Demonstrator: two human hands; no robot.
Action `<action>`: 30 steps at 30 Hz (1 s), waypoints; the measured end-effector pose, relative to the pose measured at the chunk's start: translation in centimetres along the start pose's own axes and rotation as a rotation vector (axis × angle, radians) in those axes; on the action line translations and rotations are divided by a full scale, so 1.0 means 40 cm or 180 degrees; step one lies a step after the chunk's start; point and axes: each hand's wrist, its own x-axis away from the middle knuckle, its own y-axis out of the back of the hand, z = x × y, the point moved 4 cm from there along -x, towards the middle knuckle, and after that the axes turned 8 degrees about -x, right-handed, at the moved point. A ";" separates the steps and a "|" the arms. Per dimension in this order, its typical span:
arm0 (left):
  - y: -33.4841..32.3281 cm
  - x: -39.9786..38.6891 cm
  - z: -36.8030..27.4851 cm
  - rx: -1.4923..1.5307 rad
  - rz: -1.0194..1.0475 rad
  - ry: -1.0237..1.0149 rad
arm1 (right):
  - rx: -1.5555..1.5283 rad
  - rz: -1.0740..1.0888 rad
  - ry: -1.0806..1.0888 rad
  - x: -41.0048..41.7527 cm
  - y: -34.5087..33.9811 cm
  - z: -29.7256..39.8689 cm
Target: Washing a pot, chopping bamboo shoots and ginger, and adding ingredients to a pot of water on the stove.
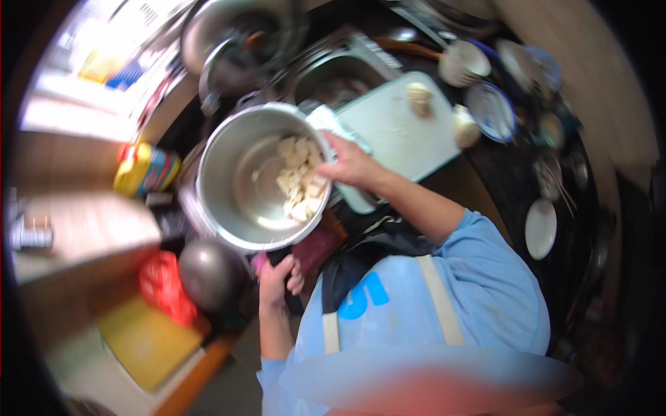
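A deep metal pot [244, 156] is tilted before me, with pale cut chunks [301, 182] gathered on its right side. My right hand [351, 161] grips the rim on the right, the thumb towards the inside. Below the pot, my left hand [281, 278] is closed around its black handle [281, 255]. Just right of the pot lies a pale cutting board [400, 135] with a dark green edge. A pale peeled piece [419, 99] rests on the board, and another [466, 126] is at its right edge.
A metal sink [338, 78] lies behind the board. Stacked bowls [463, 62], a blue-rimmed dish [490, 111] and a white plate [540, 229] stand at right. A yellow bottle [146, 169], a rounded metal vessel [210, 273], a red plastic bag [164, 286] and a yellow board [148, 343] are at left.
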 end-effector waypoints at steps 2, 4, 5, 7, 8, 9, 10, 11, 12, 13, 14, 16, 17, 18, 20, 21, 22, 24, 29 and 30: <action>-0.036 0.005 -0.002 0.0035 0.0100 0.0141 | 0.0256 -0.0329 -0.0105 0.061 0.053 0.067; -0.102 0.003 -0.026 -0.0196 0.0247 0.0167 | 0.0323 -0.0801 -0.0049 0.149 0.114 0.121; -0.132 -0.007 -0.038 -0.0350 0.0380 0.0138 | 0.0402 -0.1130 0.0053 0.193 0.143 0.139; -0.204 -0.049 -0.047 -0.0688 0.0825 0.0215 | 0.0541 -0.1598 0.0162 0.288 0.197 0.179; -0.243 -0.068 -0.044 -0.0923 0.1082 0.0243 | 0.0360 -0.1989 0.0190 0.351 0.230 0.212; -0.274 -0.080 -0.046 -0.1007 0.1217 0.0276 | 0.0164 -0.2372 0.0230 0.413 0.256 0.239; -0.321 -0.095 -0.033 -0.1325 0.1396 0.0319 | 0.0391 -0.2619 0.0378 0.479 0.294 0.256; -0.370 -0.105 -0.016 -0.1643 0.1575 0.0354 | 0.0451 -0.2761 0.0387 0.538 0.325 0.266; -0.430 -0.105 -0.003 -0.1808 0.1751 0.0356 | 0.0603 -0.2920 0.0429 0.600 0.361 0.275; -0.502 -0.089 0.002 -0.1904 0.1759 0.0335 | 0.0760 -0.3071 0.0447 0.664 0.396 0.280; -0.559 -0.083 0.015 -0.2019 0.1841 0.0326 | 0.0882 -0.3205 0.0436 0.723 0.428 0.267; -0.652 -0.034 -0.034 -0.2310 0.2124 0.0489 | 0.0836 -0.3552 0.0378 0.816 0.453 0.357; -0.726 -0.015 -0.022 -0.2322 0.2252 0.0524 | 0.0830 -0.3614 0.0415 0.872 0.486 0.393; -0.794 -0.003 -0.018 -0.2281 0.2473 0.0578 | 0.0652 -0.3717 0.0409 0.925 0.511 0.413; -0.947 0.013 0.017 -0.2194 0.2849 0.0672 | 0.0677 -0.4003 0.0379 1.046 0.575 0.470; -1.022 0.018 0.032 -0.2224 0.2948 0.0710 | 0.0646 -0.4144 0.0394 1.099 0.612 0.505; -1.095 0.039 0.038 -0.2242 0.3113 0.0804 | 0.0380 -0.4193 0.0269 1.148 0.639 0.559; -1.252 0.051 0.075 -0.2297 0.3403 0.0928 | 0.0800 -0.4485 0.0372 1.270 0.715 0.629; -1.560 0.167 0.211 -0.2184 0.4438 0.1777 | 0.1194 -0.5112 0.0147 1.584 0.763 0.820; -1.574 0.130 0.253 -0.2589 0.4575 0.1645 | 0.1173 -0.5451 0.0299 1.609 0.731 0.743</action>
